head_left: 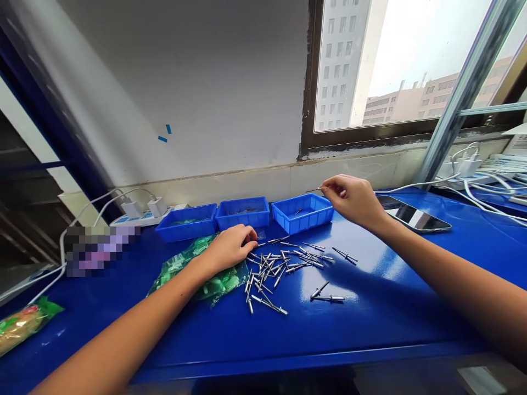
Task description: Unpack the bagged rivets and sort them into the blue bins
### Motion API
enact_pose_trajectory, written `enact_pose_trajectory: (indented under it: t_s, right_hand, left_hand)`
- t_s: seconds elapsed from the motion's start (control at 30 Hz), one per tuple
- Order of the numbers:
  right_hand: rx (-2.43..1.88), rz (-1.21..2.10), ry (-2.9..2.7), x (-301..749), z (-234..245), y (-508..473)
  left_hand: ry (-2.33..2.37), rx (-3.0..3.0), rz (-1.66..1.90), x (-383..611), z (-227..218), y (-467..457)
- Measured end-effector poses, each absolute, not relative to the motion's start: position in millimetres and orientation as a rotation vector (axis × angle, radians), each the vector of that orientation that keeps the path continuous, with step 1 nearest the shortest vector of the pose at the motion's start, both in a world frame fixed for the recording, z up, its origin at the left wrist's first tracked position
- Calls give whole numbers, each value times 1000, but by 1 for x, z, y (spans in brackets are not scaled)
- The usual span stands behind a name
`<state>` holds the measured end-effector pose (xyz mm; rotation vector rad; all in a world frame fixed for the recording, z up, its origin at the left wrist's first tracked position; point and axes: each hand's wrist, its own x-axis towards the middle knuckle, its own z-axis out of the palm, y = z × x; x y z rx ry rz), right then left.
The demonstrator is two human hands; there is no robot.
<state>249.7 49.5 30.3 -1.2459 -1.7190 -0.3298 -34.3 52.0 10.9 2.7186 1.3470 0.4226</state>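
Note:
My right hand (pixel 349 198) is raised at the right end of the right-hand blue bin (pixel 302 222). Its thumb and finger pinch a pop rivet (pixel 313 190), whose thin pin points left over the bin. A small rivet (pixel 299 210) lies inside that bin. My left hand (pixel 233 247) is low at the back left of a loose pile of silver pop rivets (pixel 269 266), with its fingers curled together. At its fingertips is another rivet (pixel 261 244), seemingly pinched. Under and beside the left hand lies a clear bag of green and white pieces (pixel 224 282).
Two more blue bins, a middle one (pixel 242 220) and a left one (pixel 185 231), stand along the wall with small items inside. A phone (pixel 415 214) lies at the right. Power strips and white cables (pixel 486 192) sit at both sides; a snack packet (pixel 27 323) lies front left.

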Motion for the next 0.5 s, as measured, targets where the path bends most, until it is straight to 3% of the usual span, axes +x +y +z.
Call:
enact_pose_trajectory:
  t_s: [0.5]
  right_hand:
    - [-1404, -325, -1866, 257, 5, 70]
  left_hand:
    - [1262, 2808, 218, -34, 14, 47]
